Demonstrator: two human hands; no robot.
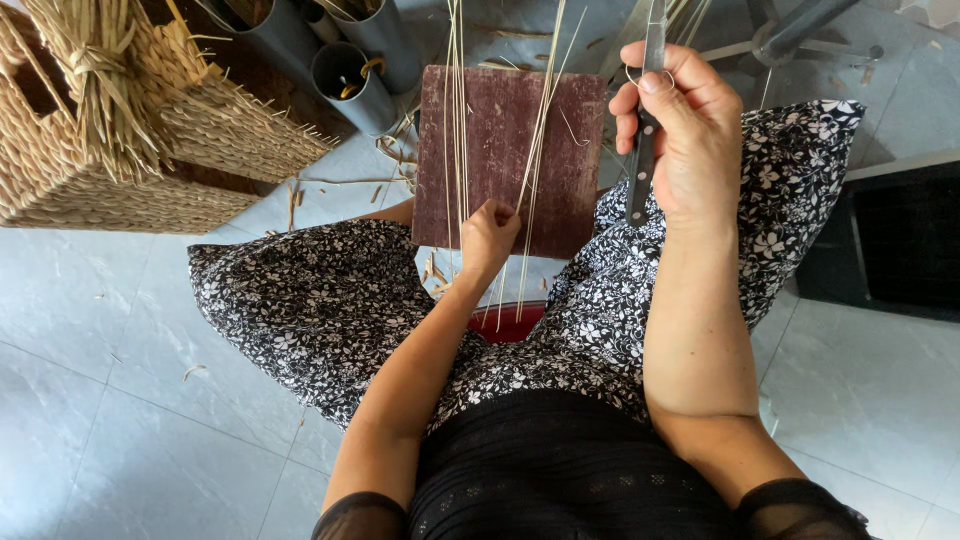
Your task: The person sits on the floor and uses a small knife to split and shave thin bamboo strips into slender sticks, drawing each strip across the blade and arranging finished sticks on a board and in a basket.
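While the left hand (488, 238) pinches thin straw strands (455, 110) against the dark red board (505, 150), the right hand (680, 125), gripping a knife (645, 150), should keep them taut.

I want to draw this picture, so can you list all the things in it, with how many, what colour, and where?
wooden board: one, dark reddish-brown, on the lap
thin straw strands: several, pale yellow, across the board
knife: one, grey metal blade, in the right hand
woven baskets: at least two, tan, top left
tubes: about three, grey, by the baskets
patterned skirt: one, black and white
floor: grey tiles
left hand: pinching strands
right hand: gripping the knife
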